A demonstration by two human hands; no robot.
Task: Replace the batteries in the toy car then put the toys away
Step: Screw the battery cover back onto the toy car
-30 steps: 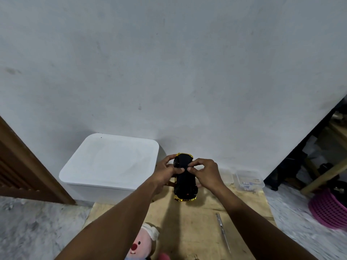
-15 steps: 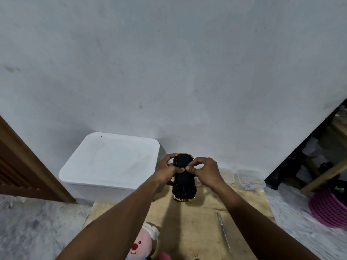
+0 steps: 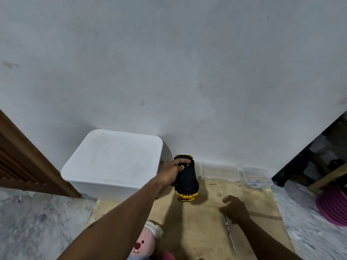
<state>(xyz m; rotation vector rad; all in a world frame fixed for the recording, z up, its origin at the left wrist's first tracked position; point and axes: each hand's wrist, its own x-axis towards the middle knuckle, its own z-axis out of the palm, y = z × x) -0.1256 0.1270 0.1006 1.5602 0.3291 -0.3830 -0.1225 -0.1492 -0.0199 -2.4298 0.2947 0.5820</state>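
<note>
Left side: the white bin [image 3: 112, 160] blocked me, wall behind it.
Far edge: two clear boxes [image 3: 219, 172] stood against the wall.
Middle: the toy car [image 3: 186, 179] in my left hand [image 3: 171, 172] filled the gap beside the bin.
Right: bare board [image 3: 262, 201] around my right hand [image 3: 234, 209], only the screwdriver [image 3: 230, 235] lying across it.
Near edge: plush toy [image 3: 144, 243] in the way.

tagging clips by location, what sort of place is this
Probably a home room or storage corner, worked at floor level: a plywood board lies on marble-patterned floor tiles against a plain white wall, beside a lidded white plastic storage bin.
</note>
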